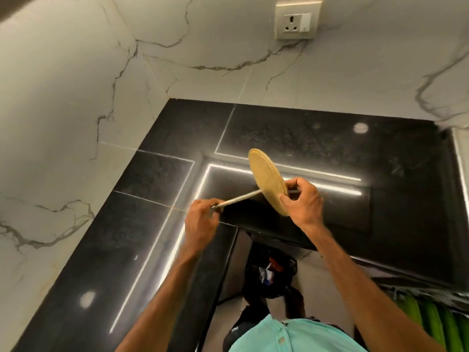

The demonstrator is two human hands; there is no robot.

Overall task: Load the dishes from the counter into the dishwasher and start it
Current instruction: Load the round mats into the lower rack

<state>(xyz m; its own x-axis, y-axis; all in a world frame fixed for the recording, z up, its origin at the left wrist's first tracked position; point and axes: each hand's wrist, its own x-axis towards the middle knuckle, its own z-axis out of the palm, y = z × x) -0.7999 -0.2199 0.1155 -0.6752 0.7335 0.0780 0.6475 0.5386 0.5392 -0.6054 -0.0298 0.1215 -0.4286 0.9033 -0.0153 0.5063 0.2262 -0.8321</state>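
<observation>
Two thin, round, tan dishes are up off the black bench (330,138), one in each of the hands. The right hand (302,201) pinches the tilted plate (266,179) by its lower rim, so its face shows and its top edge points toward 11 o'clock. The left hand (203,214) grips the flat plate (241,198), seen edge-on as a thin line running toward 2 o'clock until it meets the tilted one. Whether they are plates or woven mats is hard to tell.

This looks like the collecting step: both pieces are lifted from the bench and neither is loaded yet. The dishwasher is not in view. The next move probably calls for stacking the two or carrying them apart, then turning to find the machine and slotting each upright in a rack.

A wall socket (297,20) sits at 1 o'clock, a dark bag (271,273) at 6 o'clock under the bench.
</observation>
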